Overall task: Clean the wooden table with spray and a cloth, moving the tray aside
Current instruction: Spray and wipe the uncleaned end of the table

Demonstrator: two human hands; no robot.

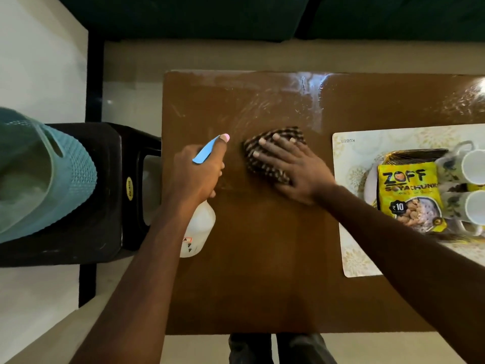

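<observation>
My left hand (195,174) grips a white spray bottle (198,229) with a blue trigger and pink nozzle, held over the left part of the brown wooden table (262,271). My right hand (294,166) lies flat, fingers spread, pressing a dark checked cloth (265,158) onto the table's middle. Wet streaks shine on the wood beyond the cloth. A pale patterned tray (351,248) sits on the right side of the table, holding a yellow snack packet (409,195) and two white cups (472,166).
A black plastic stool (105,206) stands just left of the table with a teal woven basket (47,174) on it. A dark green sofa (236,17) runs along the far side. Pale floor surrounds the table.
</observation>
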